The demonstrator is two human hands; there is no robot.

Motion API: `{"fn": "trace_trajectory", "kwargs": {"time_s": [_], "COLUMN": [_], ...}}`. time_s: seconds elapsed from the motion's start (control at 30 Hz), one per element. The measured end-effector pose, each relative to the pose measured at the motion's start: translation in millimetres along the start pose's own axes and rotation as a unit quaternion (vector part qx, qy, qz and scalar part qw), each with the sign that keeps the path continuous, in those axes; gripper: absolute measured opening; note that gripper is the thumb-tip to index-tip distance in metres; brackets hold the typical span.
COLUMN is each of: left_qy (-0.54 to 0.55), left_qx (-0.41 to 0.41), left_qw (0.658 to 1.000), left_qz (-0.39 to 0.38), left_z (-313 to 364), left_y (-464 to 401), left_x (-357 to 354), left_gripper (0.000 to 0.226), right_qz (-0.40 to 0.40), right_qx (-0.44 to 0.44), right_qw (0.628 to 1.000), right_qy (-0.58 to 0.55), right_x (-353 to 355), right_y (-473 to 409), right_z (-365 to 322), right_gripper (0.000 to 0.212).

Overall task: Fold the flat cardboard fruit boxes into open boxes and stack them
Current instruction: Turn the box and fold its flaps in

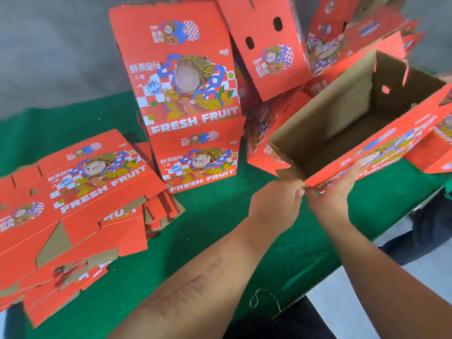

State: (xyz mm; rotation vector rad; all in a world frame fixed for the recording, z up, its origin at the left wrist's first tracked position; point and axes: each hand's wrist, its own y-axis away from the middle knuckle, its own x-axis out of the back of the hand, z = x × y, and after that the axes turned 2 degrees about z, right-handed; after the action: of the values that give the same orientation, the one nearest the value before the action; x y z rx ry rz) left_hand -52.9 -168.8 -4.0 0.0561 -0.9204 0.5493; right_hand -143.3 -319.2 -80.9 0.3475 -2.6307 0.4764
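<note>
Clearly "FRESH FRUIT" on stacked boxes (198,165); left hand (278,199), right hand (340,184) both pinching open box (342,133).

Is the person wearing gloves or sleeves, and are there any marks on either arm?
No gloves and no sleeves in view: both the left hand and the right hand are bare, and so are both forearms. No watch, ring or wristband shows. The left forearm carries a long scar along its length.

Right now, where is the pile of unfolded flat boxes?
In the head view, the flat pile lies at the left on the green table, just left of the folded stack.
</note>
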Motion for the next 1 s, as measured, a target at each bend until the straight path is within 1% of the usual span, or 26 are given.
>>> {"fn": "trace_trajectory", "kwargs": {"time_s": [0.1, 0.17, 0.23, 0.27, 0.3, 0.37, 0.4, 0.47, 0.5, 0.53, 0.57, 0.63, 0.7, 0.77, 0.87, 0.93, 1.0], "left_qy": [0.031, 0.055, 0.078, 0.09, 0.105, 0.144, 0.16, 0.185, 0.192, 0.195, 0.204, 0.241, 0.269, 0.276, 0.26, 0.281, 0.312], "left_qx": [0.021, 0.014, 0.021, 0.034, 0.053, 0.09, 0.105, 0.131, 0.143, 0.159, 0.18, 0.22, 0.247, 0.288, 0.319, 0.333, 0.351], "left_qw": [0.998, 0.998, 0.996, 0.994, 0.991, 0.98, 0.974, 0.966, 0.964, 0.962, 0.957, 0.942, 0.929, 0.917, 0.911, 0.899, 0.879], "left_qz": [-0.041, -0.039, -0.034, -0.042, -0.06, -0.106, -0.121, -0.124, -0.117, -0.106, -0.095, -0.078, -0.055, -0.025, 0.011, 0.042, 0.086], "left_z": [4.9, 7.9, 8.1, 6.2, 3.0, -5.6, -11.0, -23.6, -29.6, -35.0, -39.4, -48.8, -58.1, -68.4, -86.0, -98.9, -113.6], "left_y": [-12.6, -14.8, -13.4, -12.0, -10.0, -3.9, -0.8, 3.2, 3.8, 4.0, 3.9, 4.8, 6.0, 9.2, 14.8, 21.8, 32.4], "left_x": [1.1, 1.9, 2.2, 2.5, 2.4, 1.8, 1.6, 2.6, 3.3, 3.9, 4.6, 4.6, 8.9, 15.2, 18.8, 22.0, 29.7], "left_gripper": [0.04, 0.046, 0.046, 0.046, 0.045, 0.046, 0.046, 0.047, 0.047, 0.046, 0.045, 0.042, 0.04, 0.039, 0.026, 0.029, 0.03], "right_qz": [0.005, -0.006, -0.028, -0.03, -0.023, 0.009, 0.023, 0.027, 0.048, 0.076, 0.09, 0.08, 0.039, -0.011, -0.148, -0.23, -0.274], "right_qx": [-0.032, -0.07, -0.143, -0.19, -0.247, -0.351, -0.372, -0.351, -0.319, -0.29, -0.268, -0.25, -0.259, -0.25, -0.205, -0.148, -0.11], "right_qw": [0.999, 0.998, 0.989, 0.981, 0.969, 0.935, 0.926, 0.936, 0.946, 0.953, 0.959, 0.965, 0.964, 0.967, 0.965, 0.96, 0.954], "right_qy": [-0.01, -0.01, 0.017, 0.024, 0.012, -0.045, -0.058, -0.018, 0.023, 0.039, 0.024, -0.015, -0.043, -0.055, -0.063, -0.062, -0.045], "right_x": [1.3, 8.0, 17.6, 24.6, 32.4, 53.7, 62.9, 67.5, 60.4, 49.3, 34.9, -1.3, -37.2, -69.8, -109.2, -131.0, -150.5], "right_y": [-14.6, -20.1, -30.5, -40.4, -53.6, -89.2, -104.2, -119.7, -116.4, -104.7, -87.4, -52.2, -26.4, -1.8, 31.9, 46.9, 59.8], "right_z": [7.9, 12.7, 18.1, 23.0, 25.3, 25.0, 25.7, 22.4, 17.2, 9.4, 2.0, -12.1, -25.2, -45.2, -74.2, -86.8, -100.6], "right_gripper": [0.134, 0.136, 0.131, 0.122, 0.105, 0.06, 0.048, 0.046, 0.047, 0.05, 0.056, 0.072, 0.075, 0.076, 0.077, 0.068, 0.055]}}
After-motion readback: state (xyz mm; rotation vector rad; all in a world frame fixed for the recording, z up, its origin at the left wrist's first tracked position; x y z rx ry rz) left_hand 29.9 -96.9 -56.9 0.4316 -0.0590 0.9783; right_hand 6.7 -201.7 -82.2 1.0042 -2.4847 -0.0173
